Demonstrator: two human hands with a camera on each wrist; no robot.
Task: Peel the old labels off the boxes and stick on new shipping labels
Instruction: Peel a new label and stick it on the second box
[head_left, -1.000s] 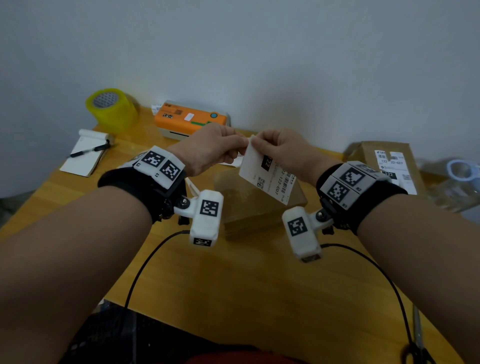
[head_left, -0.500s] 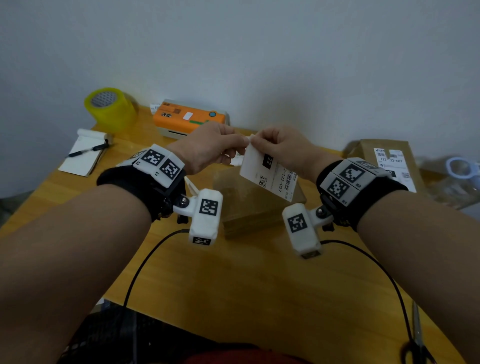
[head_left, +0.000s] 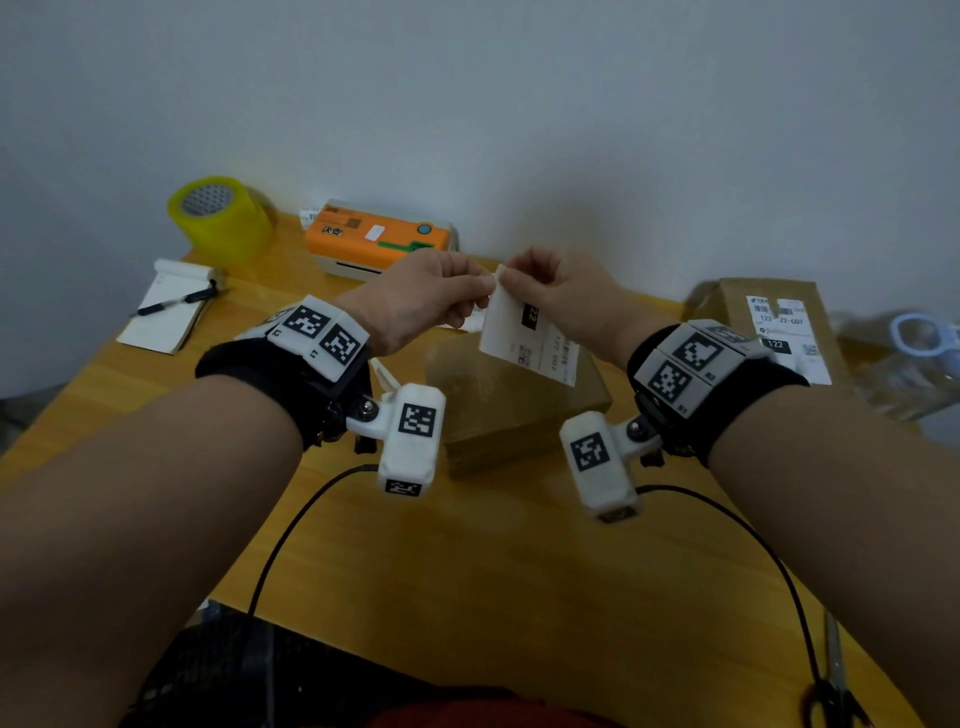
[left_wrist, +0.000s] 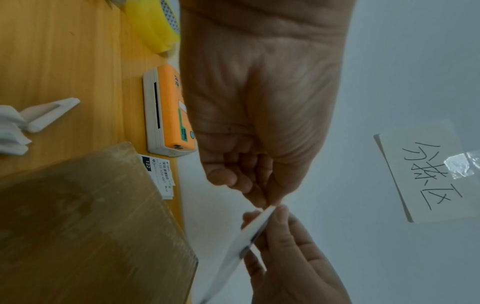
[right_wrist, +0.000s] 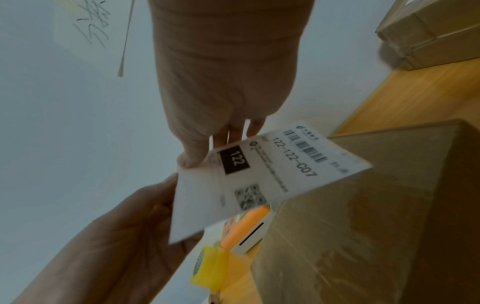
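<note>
New shipping label (head_left: 530, 332) | aloft over bare box (head_left: 511, 400) | left hand (head_left: 421, 301) and right hand (head_left: 563, 299) together, pinching its top corner | advice: split backing slowly, keep adhesive off fingers.

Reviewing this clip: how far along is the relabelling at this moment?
Looks done: the far box already wears a label, though old or new is unclear. In hand: both the left hand and right hand pinch the top corner of a shipping label above the near box, apparently separating its backing. Left: the near box's top shows no label, so sticking remains.
</note>
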